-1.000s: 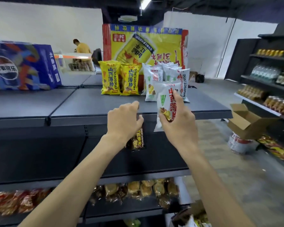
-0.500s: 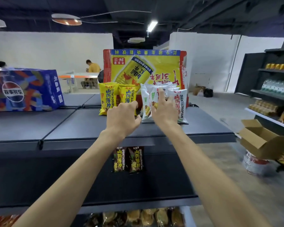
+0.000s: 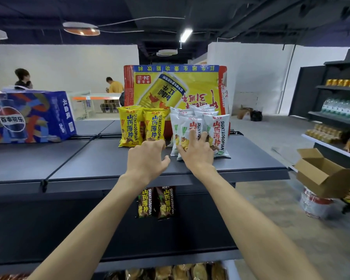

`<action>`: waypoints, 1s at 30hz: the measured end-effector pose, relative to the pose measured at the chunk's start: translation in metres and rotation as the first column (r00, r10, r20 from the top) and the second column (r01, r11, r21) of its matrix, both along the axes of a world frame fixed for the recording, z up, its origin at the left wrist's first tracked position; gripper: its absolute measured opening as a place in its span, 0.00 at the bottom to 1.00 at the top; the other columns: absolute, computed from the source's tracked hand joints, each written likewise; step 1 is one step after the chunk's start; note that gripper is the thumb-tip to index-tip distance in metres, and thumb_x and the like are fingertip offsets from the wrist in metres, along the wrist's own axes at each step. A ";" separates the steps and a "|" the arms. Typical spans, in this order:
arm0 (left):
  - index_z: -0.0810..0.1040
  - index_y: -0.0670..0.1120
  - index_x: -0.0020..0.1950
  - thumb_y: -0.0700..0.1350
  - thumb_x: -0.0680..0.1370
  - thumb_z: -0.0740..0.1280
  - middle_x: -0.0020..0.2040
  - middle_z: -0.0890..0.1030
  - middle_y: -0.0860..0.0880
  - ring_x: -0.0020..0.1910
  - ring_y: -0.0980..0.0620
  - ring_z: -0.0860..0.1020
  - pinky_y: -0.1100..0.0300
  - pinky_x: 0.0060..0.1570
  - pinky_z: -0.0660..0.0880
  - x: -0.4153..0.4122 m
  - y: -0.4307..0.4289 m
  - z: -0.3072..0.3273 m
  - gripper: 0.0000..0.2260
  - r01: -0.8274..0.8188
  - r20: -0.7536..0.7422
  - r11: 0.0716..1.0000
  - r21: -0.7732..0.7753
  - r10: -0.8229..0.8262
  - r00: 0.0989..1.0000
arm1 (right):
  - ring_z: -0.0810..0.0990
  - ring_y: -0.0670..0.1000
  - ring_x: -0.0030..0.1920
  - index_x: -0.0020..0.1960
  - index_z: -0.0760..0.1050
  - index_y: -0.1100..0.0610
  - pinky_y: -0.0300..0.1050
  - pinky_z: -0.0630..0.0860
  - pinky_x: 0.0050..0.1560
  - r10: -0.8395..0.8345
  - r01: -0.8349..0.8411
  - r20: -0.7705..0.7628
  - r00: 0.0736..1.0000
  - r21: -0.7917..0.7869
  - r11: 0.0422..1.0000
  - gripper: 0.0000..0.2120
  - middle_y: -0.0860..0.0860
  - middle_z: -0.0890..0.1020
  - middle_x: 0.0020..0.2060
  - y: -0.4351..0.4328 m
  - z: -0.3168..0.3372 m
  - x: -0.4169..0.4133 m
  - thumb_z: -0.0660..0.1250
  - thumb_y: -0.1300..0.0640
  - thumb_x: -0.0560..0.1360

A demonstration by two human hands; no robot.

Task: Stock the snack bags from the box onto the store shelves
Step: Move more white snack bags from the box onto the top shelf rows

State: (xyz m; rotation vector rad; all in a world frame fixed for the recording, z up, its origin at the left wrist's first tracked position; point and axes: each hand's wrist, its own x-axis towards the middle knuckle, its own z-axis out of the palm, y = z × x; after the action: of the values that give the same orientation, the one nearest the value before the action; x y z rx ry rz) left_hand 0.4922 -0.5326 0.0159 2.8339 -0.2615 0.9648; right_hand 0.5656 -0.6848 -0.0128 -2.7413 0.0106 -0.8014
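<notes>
Right hand [image 3: 196,153] against the front white bags [image 3: 217,136], fingers straight, pressing, gripping nothing. Left hand [image 3: 147,158] loosely curled just before the yellow bags [image 3: 138,126], seemingly empty, fingertips hidden. Both bag groups upright, side by side on the top shelf [image 3: 89,164], backed by a yellow carton [image 3: 180,87]. Blue carton [image 3: 28,116] far left; open box [image 3: 321,174] off right.

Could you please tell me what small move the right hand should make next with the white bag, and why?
Probably ease the right hand off the white bag and draw it back. The bag stands upright on the shelf against the other white bags, beside the yellow bags, the fingers only rest straight on its front, and the left hand holds nothing.
</notes>
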 end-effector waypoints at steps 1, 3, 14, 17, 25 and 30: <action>0.76 0.52 0.55 0.56 0.75 0.64 0.42 0.81 0.53 0.44 0.47 0.80 0.54 0.44 0.76 -0.002 0.000 -0.002 0.12 0.004 -0.011 1.000 -0.005 -0.004 1.000 | 0.75 0.65 0.57 0.73 0.53 0.53 0.53 0.77 0.46 -0.002 0.002 -0.009 1.000 0.003 1.000 0.32 0.62 0.61 0.68 0.001 0.000 -0.001 0.60 0.38 0.78; 0.76 0.52 0.55 0.56 0.76 0.64 0.42 0.81 0.53 0.45 0.47 0.80 0.54 0.44 0.74 -0.008 0.000 -0.005 0.12 0.014 -0.025 1.000 -0.006 -0.014 1.000 | 0.74 0.65 0.59 0.74 0.52 0.52 0.53 0.77 0.48 -0.005 0.005 -0.011 1.000 0.003 1.000 0.34 0.62 0.61 0.69 0.003 0.000 -0.006 0.63 0.38 0.77; 0.77 0.52 0.54 0.56 0.75 0.65 0.42 0.82 0.52 0.45 0.47 0.81 0.55 0.42 0.74 -0.047 0.012 0.000 0.12 0.078 0.010 0.997 0.000 -0.078 0.997 | 0.73 0.59 0.58 0.71 0.63 0.53 0.52 0.77 0.50 0.042 -0.042 0.046 0.998 0.016 0.999 0.25 0.57 0.68 0.64 0.003 -0.003 -0.067 0.65 0.47 0.77; 0.77 0.52 0.54 0.57 0.75 0.65 0.43 0.82 0.52 0.46 0.46 0.81 0.54 0.43 0.75 -0.053 0.005 -0.004 0.12 0.122 -0.008 0.992 -0.019 -0.122 0.993 | 0.73 0.59 0.60 0.72 0.62 0.53 0.53 0.76 0.52 0.044 -0.044 -0.009 0.999 0.005 0.999 0.27 0.57 0.70 0.62 -0.004 0.000 -0.085 0.66 0.49 0.77; 0.76 0.53 0.55 0.57 0.75 0.65 0.44 0.81 0.51 0.45 0.46 0.80 0.56 0.40 0.70 -0.070 -0.020 -0.030 0.13 0.194 -0.073 0.980 -0.040 -0.197 0.978 | 0.73 0.60 0.63 0.73 0.61 0.51 0.54 0.75 0.56 -0.020 0.017 -0.143 0.989 -0.025 1.000 0.28 0.57 0.69 0.67 -0.026 -0.008 -0.120 0.67 0.49 0.76; 0.77 0.53 0.56 0.56 0.75 0.64 0.48 0.81 0.50 0.47 0.45 0.80 0.56 0.42 0.69 -0.068 -0.032 -0.028 0.13 0.169 -0.093 0.985 -0.021 -0.170 0.981 | 0.75 0.58 0.59 0.69 0.64 0.50 0.53 0.77 0.53 0.000 -0.001 -0.114 0.993 -0.014 1.000 0.25 0.55 0.74 0.61 -0.046 -0.002 -0.126 0.67 0.48 0.75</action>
State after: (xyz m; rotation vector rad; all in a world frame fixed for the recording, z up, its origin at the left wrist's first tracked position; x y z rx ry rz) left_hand 0.4245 -0.5641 -0.0125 2.7804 -0.4748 0.7929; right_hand 0.4401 -0.7304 -0.0146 -2.7960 0.0277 -0.6461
